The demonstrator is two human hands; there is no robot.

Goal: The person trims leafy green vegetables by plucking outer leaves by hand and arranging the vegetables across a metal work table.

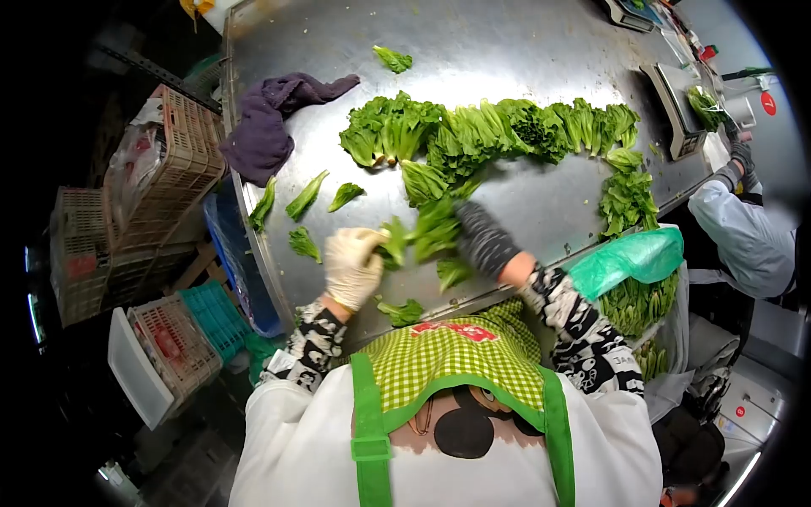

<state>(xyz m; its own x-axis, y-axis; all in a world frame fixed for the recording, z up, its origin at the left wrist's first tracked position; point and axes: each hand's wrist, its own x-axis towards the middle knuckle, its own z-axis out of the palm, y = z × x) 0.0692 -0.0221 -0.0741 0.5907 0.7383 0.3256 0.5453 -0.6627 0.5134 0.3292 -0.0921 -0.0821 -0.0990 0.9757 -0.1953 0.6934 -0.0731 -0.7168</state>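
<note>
My left hand [353, 264], in a pale glove, pinches a green lettuce leaf [394, 243] above the near part of the metal table. Close beside it, my right hand [485, 239], in a dark grey knit glove, is closed around a small head of lettuce [435, 226], blurred by motion; its fingertips are partly hidden. Just beyond my hands, a row of lettuce heads [498, 131] lies across the table. One more lettuce leaf [399, 312] is at the table's front edge by my apron, and loose leaves [304, 196] lie left of my hands.
A purple cloth [269, 127] is on the metal table [532, 38] at its left side. On the right are a scale [676, 110], lettuce [627, 201] and a bag of greens [638, 300] under green plastic. Crates [165, 169] stand left; a co-worker [743, 224] is at far right.
</note>
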